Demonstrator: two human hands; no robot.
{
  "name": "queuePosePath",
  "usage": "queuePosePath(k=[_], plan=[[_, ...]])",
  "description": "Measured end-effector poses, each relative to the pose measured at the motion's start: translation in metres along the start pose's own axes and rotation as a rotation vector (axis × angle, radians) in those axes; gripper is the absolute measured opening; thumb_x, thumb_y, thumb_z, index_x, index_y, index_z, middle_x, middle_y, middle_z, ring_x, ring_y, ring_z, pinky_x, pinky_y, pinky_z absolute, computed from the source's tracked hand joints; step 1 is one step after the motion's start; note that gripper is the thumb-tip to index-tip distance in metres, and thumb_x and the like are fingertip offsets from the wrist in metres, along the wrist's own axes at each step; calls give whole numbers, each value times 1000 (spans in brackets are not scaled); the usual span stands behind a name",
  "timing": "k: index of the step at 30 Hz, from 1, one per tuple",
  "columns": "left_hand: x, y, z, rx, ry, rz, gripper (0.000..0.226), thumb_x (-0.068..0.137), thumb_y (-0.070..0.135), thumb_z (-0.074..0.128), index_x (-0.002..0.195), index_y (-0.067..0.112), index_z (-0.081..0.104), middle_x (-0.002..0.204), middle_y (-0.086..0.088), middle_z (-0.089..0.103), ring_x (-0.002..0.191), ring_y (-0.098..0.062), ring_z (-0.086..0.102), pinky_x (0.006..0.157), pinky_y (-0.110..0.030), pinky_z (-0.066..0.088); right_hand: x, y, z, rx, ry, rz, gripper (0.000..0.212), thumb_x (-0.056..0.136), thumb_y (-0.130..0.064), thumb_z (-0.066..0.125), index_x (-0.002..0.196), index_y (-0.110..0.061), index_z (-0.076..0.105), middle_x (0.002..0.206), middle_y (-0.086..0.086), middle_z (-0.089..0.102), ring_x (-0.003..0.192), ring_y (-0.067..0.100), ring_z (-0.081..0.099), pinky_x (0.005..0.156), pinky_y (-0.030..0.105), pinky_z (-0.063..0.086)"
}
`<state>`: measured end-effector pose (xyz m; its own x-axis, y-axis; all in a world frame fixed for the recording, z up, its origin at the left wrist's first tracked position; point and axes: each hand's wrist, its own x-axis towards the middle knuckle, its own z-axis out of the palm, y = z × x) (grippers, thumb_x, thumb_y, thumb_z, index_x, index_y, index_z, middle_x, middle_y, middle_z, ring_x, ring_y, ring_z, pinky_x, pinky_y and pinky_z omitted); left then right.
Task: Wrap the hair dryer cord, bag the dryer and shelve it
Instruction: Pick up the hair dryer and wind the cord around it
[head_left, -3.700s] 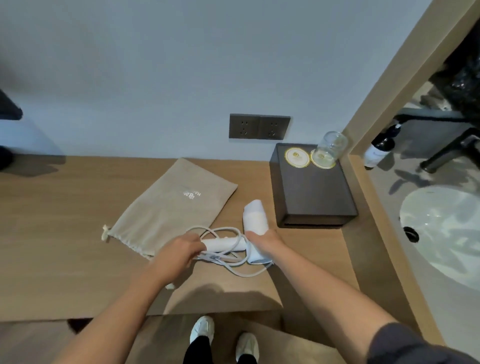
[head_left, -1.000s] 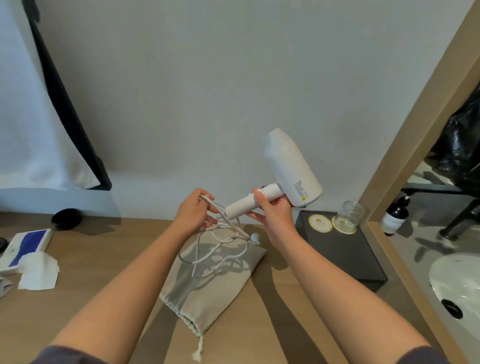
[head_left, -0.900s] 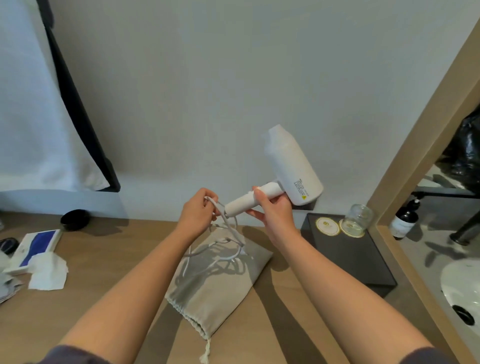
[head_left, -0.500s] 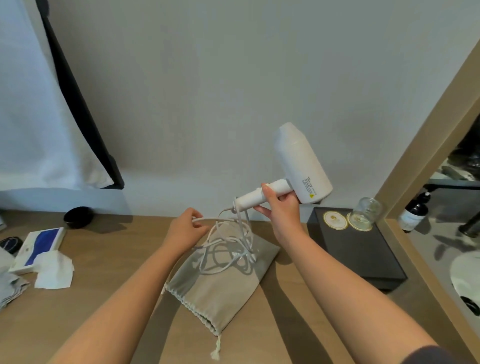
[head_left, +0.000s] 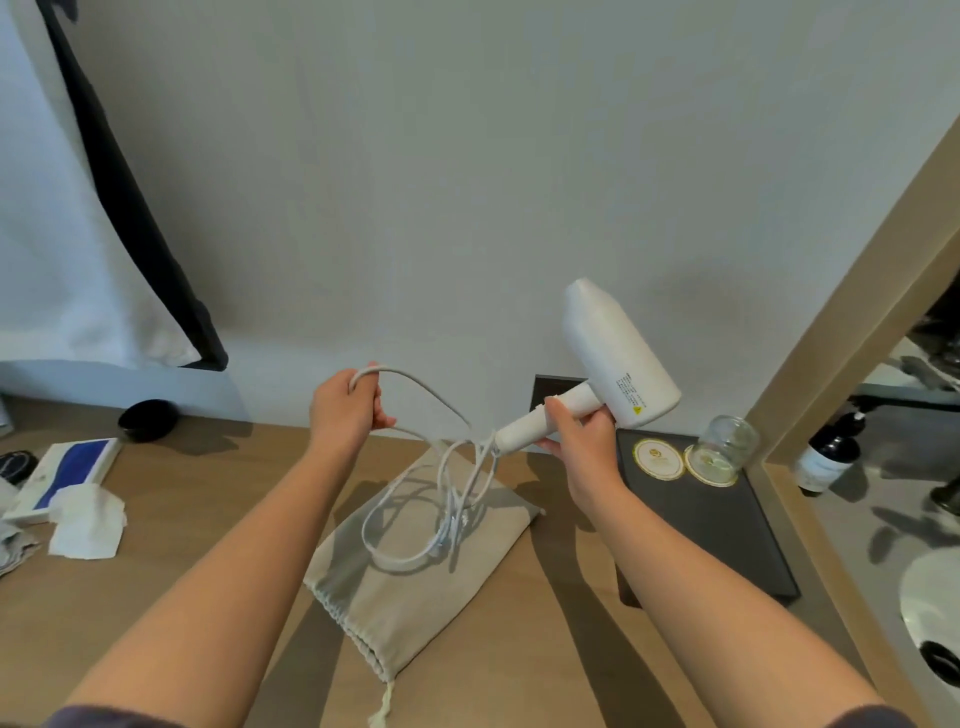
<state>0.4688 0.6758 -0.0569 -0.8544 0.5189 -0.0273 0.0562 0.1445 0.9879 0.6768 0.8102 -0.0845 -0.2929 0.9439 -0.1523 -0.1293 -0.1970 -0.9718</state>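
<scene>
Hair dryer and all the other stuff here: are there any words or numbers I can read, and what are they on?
None can be read.
Hair dryer: small grey print and a yellow warning sign, too small to read.
Two round coasters: gold emblem, too blurred.
Dark bottle: pale label, text not legible.
Cloth bag: no print visible.
</scene>
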Motion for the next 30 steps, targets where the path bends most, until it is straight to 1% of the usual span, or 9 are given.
queuePosePath(k=[5,10,12,15,17,19,23,26,30], plan=[[-1,10,10,-70,22,64,35,97,30,46,66,14,48,55,-1,44,52,-17,39,55,-32,35,9,0,-3,-177,-51,-13,46,92,-13,64,132,-9,41,107,0,57,104,18,59,92,50,55],[7,28,12,-369,59,51,31,98,18,46,68,15,50,48,8,43,50,-12,38,50,-26,32,8,-1,5,-314,-91,-32,44,89,-11,65,125,-16,40,119,7,54,111,24,56,99,49,49],[11,39,14,-442,17,56,29,98,15,45,70,16,52,48,8,44,50,-11,38,50,-24,33,9,0,10,-313,-92,-17,47,84,-2,64,124,-11,43,116,14,56,104,29,59,91,46,52],[14,47,25,-354,-114,54,26,97,16,47,72,14,54,55,2,45,53,-12,41,54,-26,37,7,-1,17,-193,-149,23,34,81,7,61,108,-10,50,93,21,58,75,28,61,67,40,55],[15,48,31,-272,-161,37,25,96,17,48,72,13,54,59,-1,44,54,-14,42,55,-26,39,0,-2,24,-36,-207,72,27,84,7,65,104,-7,53,87,15,62,67,21,67,61,36,58],[17,45,34,-252,-147,4,25,95,13,47,70,12,54,60,-2,43,55,-15,41,55,-28,39,-6,-4,29,122,-267,108,27,84,6,68,103,-7,56,94,11,71,82,24,74,71,42,61],[22,41,34,-189,-135,-32,27,91,11,46,65,12,51,57,-3,43,55,-17,41,54,-29,38,-9,-8,33,312,-375,140,37,79,7,71,108,-7,52,90,3,76,107,41,67,97,59,48],[24,47,38,-166,-172,-12,27,89,12,46,63,12,51,55,-2,45,54,-17,43,55,-29,40,-15,-7,38,209,-420,147,32,81,4,70,104,-11,52,113,17,71,101,36,69,98,57,48],[29,45,37,-138,-169,7,24,91,15,50,68,11,58,62,-4,55,61,-18,53,58,-30,46,-20,-7,45,115,-407,111,24,83,8,68,90,-12,58,90,13,66,73,26,59,87,46,49]])
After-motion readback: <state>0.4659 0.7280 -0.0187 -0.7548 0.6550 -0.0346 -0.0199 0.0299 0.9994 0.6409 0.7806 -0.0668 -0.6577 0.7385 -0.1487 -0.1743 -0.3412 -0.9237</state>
